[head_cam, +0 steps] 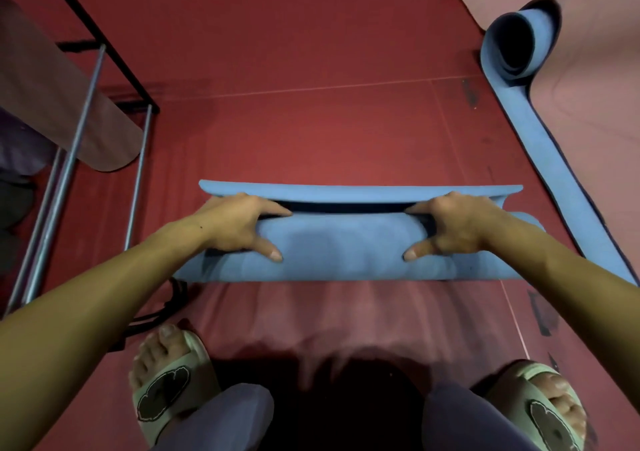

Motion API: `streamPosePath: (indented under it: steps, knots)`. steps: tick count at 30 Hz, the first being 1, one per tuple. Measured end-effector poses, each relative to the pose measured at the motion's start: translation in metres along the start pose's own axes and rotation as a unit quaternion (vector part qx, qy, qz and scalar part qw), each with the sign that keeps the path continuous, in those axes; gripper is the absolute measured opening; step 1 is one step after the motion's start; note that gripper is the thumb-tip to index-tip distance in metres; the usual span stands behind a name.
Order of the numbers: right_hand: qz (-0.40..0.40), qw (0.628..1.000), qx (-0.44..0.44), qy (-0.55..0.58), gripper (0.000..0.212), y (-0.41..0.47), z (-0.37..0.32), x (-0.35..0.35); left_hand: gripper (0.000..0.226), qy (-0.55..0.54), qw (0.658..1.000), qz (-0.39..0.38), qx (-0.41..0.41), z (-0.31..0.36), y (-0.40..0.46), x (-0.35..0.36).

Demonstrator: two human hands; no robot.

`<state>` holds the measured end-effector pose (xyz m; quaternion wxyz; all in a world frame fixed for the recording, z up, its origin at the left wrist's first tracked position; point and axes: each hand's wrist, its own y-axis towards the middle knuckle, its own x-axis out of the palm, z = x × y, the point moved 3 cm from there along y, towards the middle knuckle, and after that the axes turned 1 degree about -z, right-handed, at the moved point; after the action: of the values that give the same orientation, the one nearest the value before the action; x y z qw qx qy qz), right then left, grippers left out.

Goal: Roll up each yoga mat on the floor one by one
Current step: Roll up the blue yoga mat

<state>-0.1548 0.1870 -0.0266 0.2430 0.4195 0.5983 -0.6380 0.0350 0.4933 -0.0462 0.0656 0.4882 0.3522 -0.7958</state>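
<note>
A blue yoga mat (346, 246) lies rolled across the red floor in front of me, with its last flap standing loose along the far side. My left hand (239, 224) grips the roll's left part, fingers curled into the dark gap under the flap and thumb lying on the near face. My right hand (453, 225) holds the right part the same way. A second blue mat (519, 45), partly rolled, lies at the far right on a pink mat (595, 104).
A metal rack (104, 80) with a pink rolled mat (55, 97) on it stands at the left. My two sandalled feet (169, 381) are planted near the bottom. Black cords lie by the left foot. Red floor (311, 87) stretches beyond the roll.
</note>
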Motion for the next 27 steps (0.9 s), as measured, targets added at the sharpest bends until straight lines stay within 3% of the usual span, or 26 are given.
streamPosePath:
  steps: [3,6,14,17,21,24,27]
  knots:
    - [0.078,0.995,0.033,0.055,0.076,0.005,0.007,-0.01,0.062,-0.011,0.993,0.108,-0.037,-0.011,0.002,-0.011]
    - [0.077,0.992,0.034,0.094,0.06,0.011,0.006,-0.011,0.054,-0.017,0.992,0.12,-0.043,-0.008,0.006,-0.013]
    - [0.216,0.974,0.035,0.059,0.041,0.021,0.004,0.01,0.022,0.077,0.963,0.257,0.036,0.014,0.002,-0.006]
    - [0.308,0.951,0.028,0.026,0.039,0.02,0.002,0.02,0.03,0.121,0.956,0.264,0.035,0.022,0.002,-0.004]
    - [0.343,0.938,0.045,0.014,0.039,0.021,-0.002,0.021,0.061,0.173,0.956,0.239,0.004,0.033,0.0,-0.007]
    - [0.323,0.945,0.045,0.004,0.063,0.017,-0.005,0.02,0.087,0.197,0.956,0.217,-0.007,0.037,0.003,-0.001]
    - [0.26,0.964,0.037,-0.031,0.104,0.015,-0.01,0.025,0.105,0.211,0.958,0.197,-0.003,0.035,0.012,0.005]
